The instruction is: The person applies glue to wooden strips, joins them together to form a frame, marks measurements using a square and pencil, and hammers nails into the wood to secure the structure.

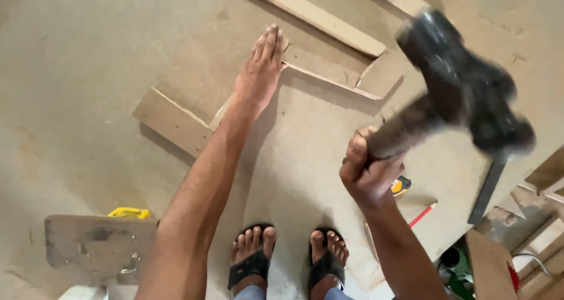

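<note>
Your left hand [258, 71] is stretched out flat, fingers together. Your right hand [367, 168] is up in a tight fist.

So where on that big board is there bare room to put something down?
The board is bare between the left hand and the right hand, down to the feet. It is crowded by the wood strips at the top and around the red pencil and scraps at the lower right.
</note>
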